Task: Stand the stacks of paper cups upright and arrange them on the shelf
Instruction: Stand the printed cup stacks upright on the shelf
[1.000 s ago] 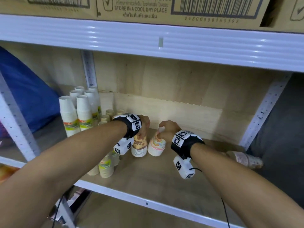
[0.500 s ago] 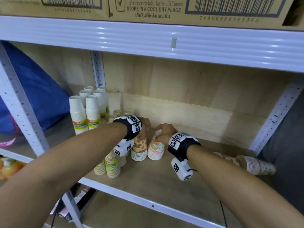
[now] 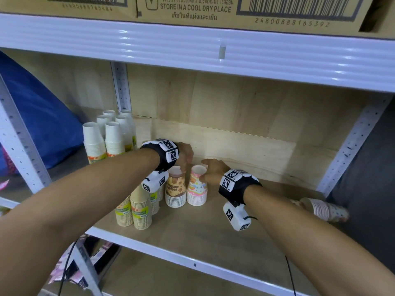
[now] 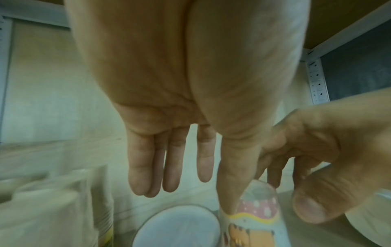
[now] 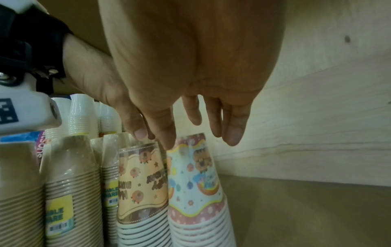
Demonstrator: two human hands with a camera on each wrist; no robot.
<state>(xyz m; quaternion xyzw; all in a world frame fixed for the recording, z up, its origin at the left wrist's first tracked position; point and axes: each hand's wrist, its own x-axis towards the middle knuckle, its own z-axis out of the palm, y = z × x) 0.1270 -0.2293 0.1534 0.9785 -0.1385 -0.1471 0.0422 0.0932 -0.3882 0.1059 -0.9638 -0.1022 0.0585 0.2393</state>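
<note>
wood shelf point(image 3: 192, 231), white metal frame point(image 3: 352, 142), cardboard boxes point(image 3: 192, 7) above.

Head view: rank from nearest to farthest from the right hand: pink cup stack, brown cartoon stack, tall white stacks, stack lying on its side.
From the right hand:
1. Pink cup stack, just left of it, at the fingertips.
2. Brown cartoon stack, next one left.
3. Stack lying on its side, far right edge.
4. Tall white stacks, back left.

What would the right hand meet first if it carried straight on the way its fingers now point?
Probably the top of the pink cartoon cup stack: the right hand hangs open just above it, fingertips pointing down. Depth is unclear; the outer fingers might pass behind it.
</note>
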